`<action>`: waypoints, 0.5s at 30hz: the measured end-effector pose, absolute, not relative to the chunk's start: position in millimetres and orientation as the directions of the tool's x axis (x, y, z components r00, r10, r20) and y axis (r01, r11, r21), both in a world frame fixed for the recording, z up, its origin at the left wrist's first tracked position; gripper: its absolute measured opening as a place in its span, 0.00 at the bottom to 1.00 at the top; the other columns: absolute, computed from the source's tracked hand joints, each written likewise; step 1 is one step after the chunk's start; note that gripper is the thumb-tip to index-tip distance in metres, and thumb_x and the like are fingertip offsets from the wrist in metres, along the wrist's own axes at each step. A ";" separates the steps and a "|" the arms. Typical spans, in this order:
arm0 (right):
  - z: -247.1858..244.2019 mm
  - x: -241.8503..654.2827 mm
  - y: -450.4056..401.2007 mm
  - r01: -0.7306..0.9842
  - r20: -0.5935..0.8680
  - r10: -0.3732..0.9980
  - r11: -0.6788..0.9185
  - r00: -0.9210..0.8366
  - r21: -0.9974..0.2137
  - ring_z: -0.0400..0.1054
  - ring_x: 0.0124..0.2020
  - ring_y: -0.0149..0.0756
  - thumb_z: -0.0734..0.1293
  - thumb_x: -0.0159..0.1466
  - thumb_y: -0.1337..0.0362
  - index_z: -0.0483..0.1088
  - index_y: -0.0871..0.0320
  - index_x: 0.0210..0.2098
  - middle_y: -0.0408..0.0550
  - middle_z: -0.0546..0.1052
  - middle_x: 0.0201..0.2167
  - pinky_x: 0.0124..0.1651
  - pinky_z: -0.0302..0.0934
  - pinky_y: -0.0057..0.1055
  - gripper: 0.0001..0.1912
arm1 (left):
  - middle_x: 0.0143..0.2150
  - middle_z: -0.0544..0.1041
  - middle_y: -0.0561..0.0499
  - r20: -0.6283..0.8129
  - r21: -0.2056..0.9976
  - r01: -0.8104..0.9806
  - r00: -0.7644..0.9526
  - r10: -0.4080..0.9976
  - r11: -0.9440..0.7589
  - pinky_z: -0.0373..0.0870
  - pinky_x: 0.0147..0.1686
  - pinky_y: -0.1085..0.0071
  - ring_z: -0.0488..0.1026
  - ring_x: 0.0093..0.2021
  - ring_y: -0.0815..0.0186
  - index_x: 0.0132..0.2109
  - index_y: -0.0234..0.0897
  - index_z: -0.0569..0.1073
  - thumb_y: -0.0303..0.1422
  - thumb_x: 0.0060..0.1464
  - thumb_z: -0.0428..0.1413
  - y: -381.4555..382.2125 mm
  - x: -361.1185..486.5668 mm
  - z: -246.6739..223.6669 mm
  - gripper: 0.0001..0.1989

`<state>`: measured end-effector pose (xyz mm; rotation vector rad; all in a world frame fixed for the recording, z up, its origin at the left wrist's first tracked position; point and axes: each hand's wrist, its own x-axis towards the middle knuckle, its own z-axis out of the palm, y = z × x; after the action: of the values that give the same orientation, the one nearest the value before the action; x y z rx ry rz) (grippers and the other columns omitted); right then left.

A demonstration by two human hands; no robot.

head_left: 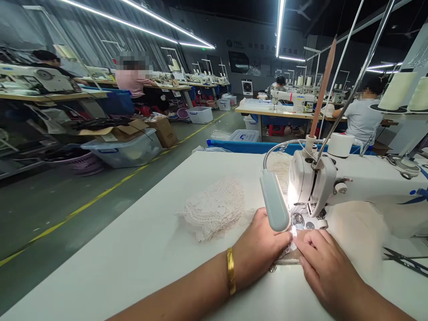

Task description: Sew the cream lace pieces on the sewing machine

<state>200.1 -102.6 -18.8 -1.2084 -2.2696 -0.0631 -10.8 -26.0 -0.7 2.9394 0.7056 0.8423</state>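
Observation:
A white sewing machine (302,180) stands at the right, its needle area brightly lit. Just in front of the needle lies a small piece of white lace (293,245) on beige cloth. My left hand (259,249), with a gold bracelet at the wrist, pinches the lace from the left, thumb toward the needle. From the right, my right hand (329,263) presses its bent fingers together on the same lace, fingertips close to the left thumb. Part of the lace is hidden beneath the hands. A grey-green lamp (274,203) hangs just above my left fingers.
A pile of cream lace (217,208) lies left of my hands, and more lace (281,167) sits behind the lamp. Sheer beige fabric (357,232) spreads at right beside black scissors (406,262). Thread cones (397,89) stand upper right. Other people sew at tables beyond.

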 end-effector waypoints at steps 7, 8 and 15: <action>-15.7 203.8 -98.5 0.807 0.415 0.791 0.558 -0.449 -0.191 0.67 0.35 0.43 0.58 0.71 0.73 0.69 0.58 0.56 0.51 0.75 0.38 0.39 0.68 0.41 0.17 | 0.37 0.81 0.49 0.500 0.129 0.385 0.770 0.395 -0.914 0.67 0.52 0.55 0.77 0.39 0.59 0.40 0.40 0.77 0.23 0.67 0.50 -30.4 -10.5 2.3 0.13; -15.5 204.3 -98.3 0.806 0.415 0.790 0.561 -0.452 -0.188 0.67 0.35 0.43 0.59 0.71 0.73 0.67 0.58 0.58 0.51 0.75 0.39 0.39 0.68 0.42 0.18 | 0.37 0.81 0.49 0.499 0.132 0.381 0.772 0.393 -0.915 0.67 0.52 0.55 0.77 0.39 0.59 0.40 0.40 0.77 0.23 0.68 0.50 -29.9 -10.8 2.1 0.13; -16.7 206.1 -98.4 0.796 0.429 0.779 0.574 -0.458 -0.194 0.70 0.38 0.43 0.59 0.72 0.72 0.63 0.58 0.64 0.52 0.76 0.41 0.40 0.70 0.41 0.22 | 0.35 0.80 0.50 0.495 0.155 0.378 0.770 0.403 -0.913 0.67 0.52 0.56 0.76 0.39 0.60 0.40 0.39 0.77 0.23 0.68 0.48 -27.1 -11.9 0.8 0.14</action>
<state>206.1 -98.4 -16.7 -1.2609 -2.3340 -0.0469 -11.9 -27.1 0.8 2.9112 0.6434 0.8302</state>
